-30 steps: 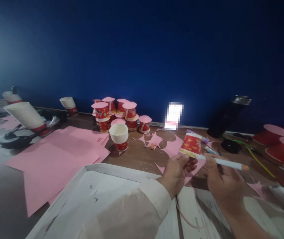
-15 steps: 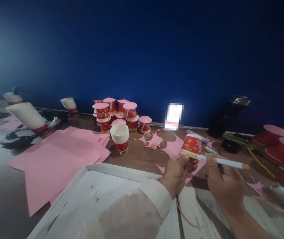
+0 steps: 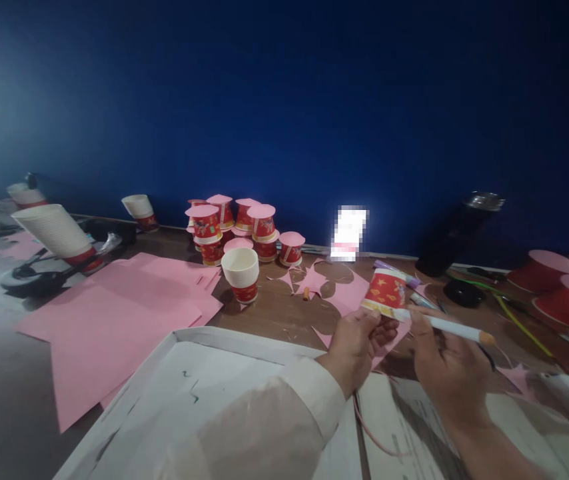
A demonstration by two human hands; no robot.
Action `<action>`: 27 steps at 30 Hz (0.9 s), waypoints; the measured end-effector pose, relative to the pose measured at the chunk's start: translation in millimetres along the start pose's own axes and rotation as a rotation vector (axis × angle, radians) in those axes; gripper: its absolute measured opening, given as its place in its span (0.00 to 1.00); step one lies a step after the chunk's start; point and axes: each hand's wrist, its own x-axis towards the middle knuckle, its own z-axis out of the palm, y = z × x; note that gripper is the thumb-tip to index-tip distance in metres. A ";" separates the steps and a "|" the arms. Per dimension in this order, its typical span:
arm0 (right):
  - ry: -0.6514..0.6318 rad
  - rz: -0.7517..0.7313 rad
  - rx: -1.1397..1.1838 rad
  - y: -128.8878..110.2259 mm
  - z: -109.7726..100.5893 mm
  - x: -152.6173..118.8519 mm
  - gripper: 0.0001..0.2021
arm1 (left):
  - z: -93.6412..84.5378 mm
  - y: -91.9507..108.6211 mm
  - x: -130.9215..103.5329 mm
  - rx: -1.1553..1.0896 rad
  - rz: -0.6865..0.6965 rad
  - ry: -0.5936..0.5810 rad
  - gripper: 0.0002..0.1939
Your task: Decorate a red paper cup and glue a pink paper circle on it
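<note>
Left hand (image 3: 352, 350) pinches upturned cup (image 3: 386, 290); right hand (image 3: 447, 367) pinches marker (image 3: 457, 328) at rim. Apparent rim-marking underway; next stroke needs steady cup.

Sheets (image 3: 124, 320): on table (image 3: 259, 319), left, behind tray (image 3: 244, 343). Cup stack (image 3: 241, 273): right of sheets. Cup group (image 3: 207, 225): behind stack. Flask (image 3: 452, 237): right, before wall (image 3: 284, 100). Held cup (image 3: 387, 290): in left hand (image 3: 354, 350). Marker (image 3: 454, 327): in right hand (image 3: 447, 367).
</note>
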 end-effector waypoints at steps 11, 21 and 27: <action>-0.012 -0.073 0.029 -0.1 3.3 -0.8 0.12 | -1.1 -1.3 1.9 -0.006 -0.004 0.001 0.16; 0.130 0.282 0.167 -5.9 -6.5 12.4 0.14 | -2.6 0.1 3.9 -0.046 0.020 -0.019 0.11; 0.016 0.622 0.511 25.6 17.4 0.7 0.21 | 1.5 2.4 -1.5 -0.081 -0.060 -0.061 0.10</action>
